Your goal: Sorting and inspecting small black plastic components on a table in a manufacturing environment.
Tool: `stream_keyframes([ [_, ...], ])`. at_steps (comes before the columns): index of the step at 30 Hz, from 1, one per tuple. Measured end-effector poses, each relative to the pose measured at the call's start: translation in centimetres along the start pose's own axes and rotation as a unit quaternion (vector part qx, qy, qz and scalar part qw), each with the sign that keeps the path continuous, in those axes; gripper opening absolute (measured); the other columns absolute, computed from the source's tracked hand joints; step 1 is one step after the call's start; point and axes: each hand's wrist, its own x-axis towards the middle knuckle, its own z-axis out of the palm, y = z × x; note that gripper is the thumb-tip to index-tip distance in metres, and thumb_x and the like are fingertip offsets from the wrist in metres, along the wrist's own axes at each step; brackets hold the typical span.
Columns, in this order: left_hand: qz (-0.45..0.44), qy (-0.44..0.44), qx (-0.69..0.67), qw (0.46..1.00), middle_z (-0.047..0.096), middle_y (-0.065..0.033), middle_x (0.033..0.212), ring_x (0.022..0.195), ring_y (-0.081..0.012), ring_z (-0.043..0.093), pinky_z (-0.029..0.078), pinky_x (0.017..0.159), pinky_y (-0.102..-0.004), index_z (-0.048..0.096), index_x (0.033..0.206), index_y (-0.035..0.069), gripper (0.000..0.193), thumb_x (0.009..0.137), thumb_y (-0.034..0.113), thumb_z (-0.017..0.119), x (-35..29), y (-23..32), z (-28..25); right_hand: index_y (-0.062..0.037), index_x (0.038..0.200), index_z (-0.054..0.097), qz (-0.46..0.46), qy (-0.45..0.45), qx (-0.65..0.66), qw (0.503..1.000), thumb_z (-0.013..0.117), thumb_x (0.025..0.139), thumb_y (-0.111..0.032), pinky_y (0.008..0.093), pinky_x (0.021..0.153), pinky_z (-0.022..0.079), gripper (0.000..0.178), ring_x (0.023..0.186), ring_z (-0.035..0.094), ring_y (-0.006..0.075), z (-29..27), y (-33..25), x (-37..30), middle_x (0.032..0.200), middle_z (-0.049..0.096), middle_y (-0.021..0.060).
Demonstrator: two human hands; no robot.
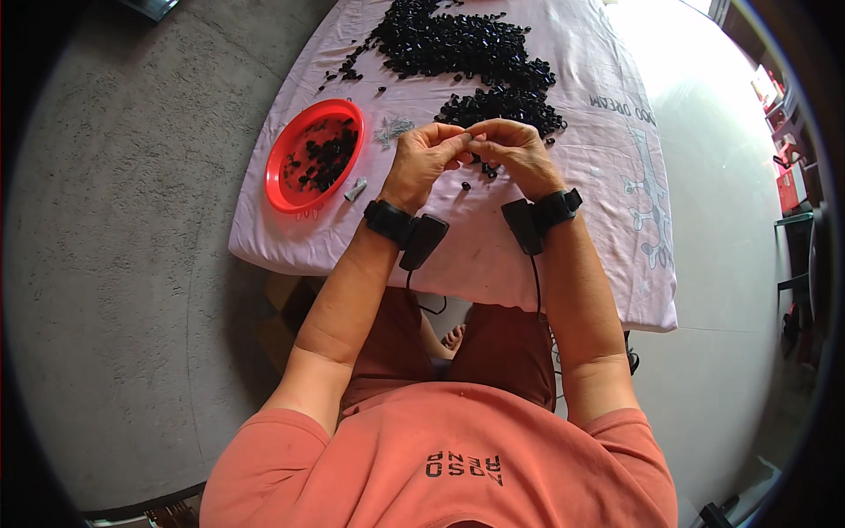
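Note:
Over the near middle of the cloth-covered table, my left hand (424, 160) and my right hand (518, 151) meet at the fingertips. Both are closed in a pinch, and whatever sits between the fingers is too small and covered to make out. Just beyond them spreads a large heap of small shiny black pieces (453, 44), with a nearer clump (506, 104) right behind my fingers. To the left of my left hand lies a little pile of small silvery pieces (393, 130). A red round basin (275, 167) with more black pieces inside stands farther left.
A pale pink printed cloth (458, 255) covers the table. A small greyish tube-like item (356, 188) lies beside the basin. Black boxes with cables are strapped at both my wrists. Grey floor (114, 202) surrounds the table; red and dark items line the far right.

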Motion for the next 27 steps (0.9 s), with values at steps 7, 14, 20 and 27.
stream_keyframes([
  [7,-0.025,-0.015,-0.049,0.998,0.069,-0.0039,0.092,0.079,-0.0095,0.065,0.050,0.070,-0.0212,0.060,0.107,0.004,0.019,0.094,0.017,0.066,0.3,-0.2,-0.3,-0.0063,0.102,0.071,-0.020,-0.028,0.024,0.999,0.070,0.089,-0.009,0.0202,0.068,0.047,0.013,0.078,0.060,0.0044,-0.3,0.9,0.1,0.090,0.070,-0.0013],
  [14,0.033,0.041,0.055,0.997,0.069,-0.0045,0.089,0.075,-0.0102,0.064,0.050,0.070,-0.0223,0.063,0.105,0.003,0.017,0.094,0.016,0.065,0.7,0.6,-1.4,-0.0059,0.100,0.067,0.004,0.002,0.055,0.998,0.065,0.094,-0.013,0.0218,0.068,0.053,0.010,0.079,0.066,0.0093,-0.2,0.1,0.0,0.091,0.071,0.0035],
  [20,0.085,0.167,0.270,0.944,0.071,-0.0051,0.075,0.066,-0.0093,0.065,0.052,0.062,-0.0247,0.073,0.089,0.001,0.011,0.087,0.010,0.067,1.9,-2.0,-6.8,-0.0043,0.105,0.066,0.019,0.036,0.071,0.997,0.063,0.096,-0.015,0.0227,0.069,0.056,0.014,0.078,0.069,0.0117,-0.3,0.3,0.2,0.093,0.071,0.0073],
  [27,0.123,0.171,0.472,0.856,0.072,-0.0095,0.079,0.071,-0.0161,0.069,0.053,0.068,-0.0294,0.073,0.091,0.004,0.013,0.081,0.010,0.068,2.2,-5.0,-7.1,-0.0028,0.112,0.065,0.031,0.012,0.072,0.997,0.060,0.097,-0.013,0.0233,0.073,0.057,0.018,0.083,0.070,0.0129,-0.3,0.6,0.1,0.095,0.072,0.0083],
])
